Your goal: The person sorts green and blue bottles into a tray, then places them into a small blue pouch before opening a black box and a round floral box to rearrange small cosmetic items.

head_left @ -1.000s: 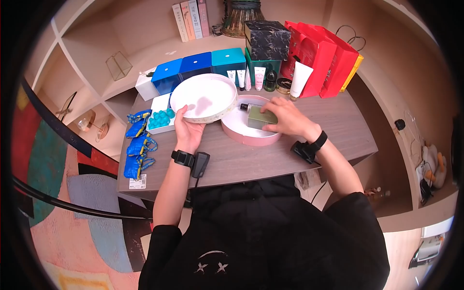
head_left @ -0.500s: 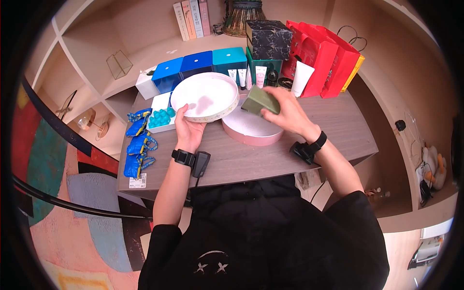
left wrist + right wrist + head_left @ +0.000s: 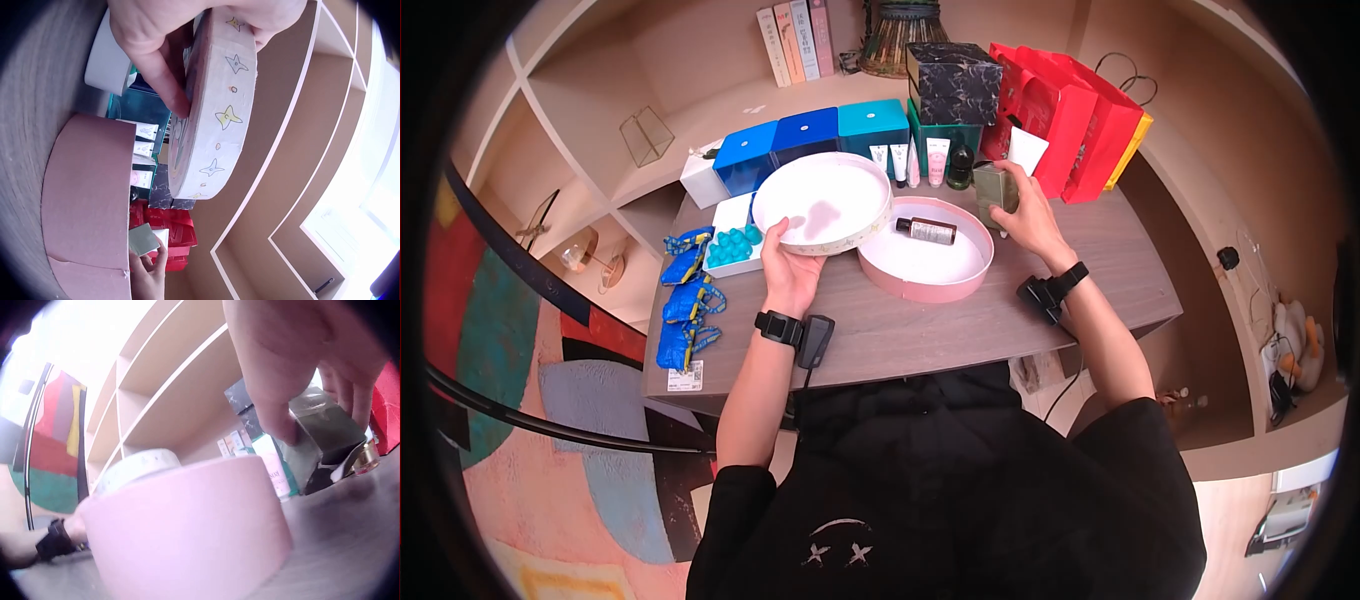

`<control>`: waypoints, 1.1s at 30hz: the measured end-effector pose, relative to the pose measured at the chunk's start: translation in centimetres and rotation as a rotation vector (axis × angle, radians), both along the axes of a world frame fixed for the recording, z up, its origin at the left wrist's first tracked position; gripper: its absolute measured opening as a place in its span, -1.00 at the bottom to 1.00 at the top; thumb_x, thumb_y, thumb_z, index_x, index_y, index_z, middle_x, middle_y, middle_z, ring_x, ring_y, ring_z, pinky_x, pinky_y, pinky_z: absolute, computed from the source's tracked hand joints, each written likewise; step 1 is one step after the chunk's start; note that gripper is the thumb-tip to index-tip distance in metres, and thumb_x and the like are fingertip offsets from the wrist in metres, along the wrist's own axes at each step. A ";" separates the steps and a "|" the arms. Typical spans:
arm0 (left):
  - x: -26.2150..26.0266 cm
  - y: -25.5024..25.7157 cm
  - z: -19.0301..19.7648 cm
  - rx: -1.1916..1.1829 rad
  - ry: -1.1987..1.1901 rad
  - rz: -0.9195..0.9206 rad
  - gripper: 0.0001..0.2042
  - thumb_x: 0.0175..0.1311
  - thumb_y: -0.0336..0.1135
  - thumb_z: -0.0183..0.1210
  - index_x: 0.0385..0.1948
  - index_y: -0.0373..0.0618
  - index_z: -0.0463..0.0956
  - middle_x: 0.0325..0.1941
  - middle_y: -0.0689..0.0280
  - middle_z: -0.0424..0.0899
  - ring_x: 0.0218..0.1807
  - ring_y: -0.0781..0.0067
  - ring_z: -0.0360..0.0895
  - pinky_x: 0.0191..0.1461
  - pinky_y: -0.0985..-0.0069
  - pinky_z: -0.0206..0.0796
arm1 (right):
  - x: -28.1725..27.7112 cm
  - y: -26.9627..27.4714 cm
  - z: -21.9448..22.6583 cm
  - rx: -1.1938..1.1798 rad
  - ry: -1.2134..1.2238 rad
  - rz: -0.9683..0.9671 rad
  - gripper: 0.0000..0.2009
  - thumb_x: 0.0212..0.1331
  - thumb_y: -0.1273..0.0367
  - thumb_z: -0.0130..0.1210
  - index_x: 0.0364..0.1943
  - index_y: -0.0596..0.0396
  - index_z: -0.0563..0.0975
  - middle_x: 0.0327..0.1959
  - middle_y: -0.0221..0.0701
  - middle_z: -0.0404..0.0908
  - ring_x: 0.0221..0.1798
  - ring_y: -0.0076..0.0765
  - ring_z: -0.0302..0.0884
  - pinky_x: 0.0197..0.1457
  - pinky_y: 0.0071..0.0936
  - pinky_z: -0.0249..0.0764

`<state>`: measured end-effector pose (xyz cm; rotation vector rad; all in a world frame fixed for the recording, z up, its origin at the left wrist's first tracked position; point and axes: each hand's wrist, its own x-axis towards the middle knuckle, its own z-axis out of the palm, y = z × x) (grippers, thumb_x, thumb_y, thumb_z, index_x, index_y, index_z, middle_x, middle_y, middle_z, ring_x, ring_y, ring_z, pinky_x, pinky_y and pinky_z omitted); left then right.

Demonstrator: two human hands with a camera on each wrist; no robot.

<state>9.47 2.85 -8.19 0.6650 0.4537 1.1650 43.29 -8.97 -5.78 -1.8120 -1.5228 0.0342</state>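
My left hand (image 3: 792, 272) grips the rim of a round white lid (image 3: 825, 200), tilted with its inside facing up; small stars decorate its side (image 3: 228, 117). Below and to its right stands a round pink box (image 3: 920, 287). Inside that lies a brown bottle (image 3: 930, 231) with a black cap and a label. To the right of the pink box, my right hand (image 3: 1034, 218) holds a green carton (image 3: 995, 192) between thumb and fingers. The right wrist view shows the carton's lower end with a loose flap (image 3: 348, 464).
Behind stand blue and teal boxes (image 3: 805, 130), small tubes (image 3: 937, 160), a dark bottle (image 3: 961, 167), a white tube (image 3: 1028, 150), a black marbled box (image 3: 953, 85) and red bags (image 3: 1050, 120). Left are turquoise pieces (image 3: 735, 243) in a white box and blue pouches (image 3: 685, 300).
My right hand has lifted the green carton out of the pink box and carried it right. The brown bottle now shows in full. My left hand and the lid have stayed put.
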 end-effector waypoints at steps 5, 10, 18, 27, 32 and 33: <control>-0.1 -0.1 0.1 0.006 -0.007 -0.010 -0.41 0.32 -0.09 0.07 0.31 -0.21 0.21 0.35 0.11 0.38 0.37 0.16 0.37 0.37 0.20 0.29 | -0.5 0.1 -0.8 0.025 -0.008 -0.020 -0.37 0.08 0.36 0.33 0.20 -0.04 0.23 0.09 0.06 0.51 0.10 0.23 0.54 0.11 -0.03 0.49; -0.1 0.1 -0.1 0.018 -0.018 -0.018 -0.41 0.31 -0.10 0.07 0.31 -0.21 0.21 0.35 0.11 0.39 0.37 0.15 0.37 0.37 0.20 0.28 | -1.2 0.0 0.2 0.077 0.077 -0.088 -0.40 0.08 0.33 0.38 0.10 0.01 0.21 0.04 0.08 0.53 0.03 0.25 0.58 0.02 0.00 0.51; 0.0 0.2 -0.2 0.006 -0.013 -0.012 -0.41 0.31 -0.10 0.07 0.32 -0.21 0.20 0.37 0.11 0.38 0.38 0.15 0.37 0.36 0.18 0.29 | -0.6 0.0 -1.6 0.021 -0.170 -0.054 -0.38 0.09 0.32 0.36 0.17 -0.04 0.22 0.01 0.07 0.56 0.01 0.32 0.57 0.01 0.08 0.51; 0.0 0.0 0.0 0.000 -0.015 0.001 -0.41 0.31 -0.11 0.07 0.32 -0.22 0.20 0.36 0.11 0.38 0.38 0.14 0.37 0.36 0.16 0.30 | -0.7 -0.9 1.7 -0.103 -0.258 -0.065 -0.54 0.14 0.29 0.25 0.12 -0.05 0.36 -0.33 -0.10 0.62 -0.24 0.16 0.64 -0.21 0.03 0.51; -0.1 0.2 -0.3 -0.003 -0.022 -0.003 -0.41 0.31 -0.10 0.07 0.31 -0.22 0.20 0.36 0.11 0.38 0.38 0.14 0.36 0.36 0.17 0.30 | -1.0 -0.9 2.8 -0.114 -0.141 -0.109 -0.76 0.16 0.29 0.17 -0.14 0.10 0.57 -0.45 -0.08 0.64 -0.29 0.10 0.66 -0.22 -0.06 0.51; -0.1 0.2 -0.3 0.005 -0.021 -0.009 -0.41 0.31 -0.10 0.07 0.31 -0.22 0.20 0.36 0.11 0.38 0.38 0.14 0.36 0.36 0.18 0.30 | -0.7 -1.0 2.9 -0.169 -0.161 -0.073 -0.78 0.18 0.29 0.14 -0.24 0.15 0.64 -0.47 -0.07 0.65 -0.30 0.09 0.66 -0.21 -0.09 0.52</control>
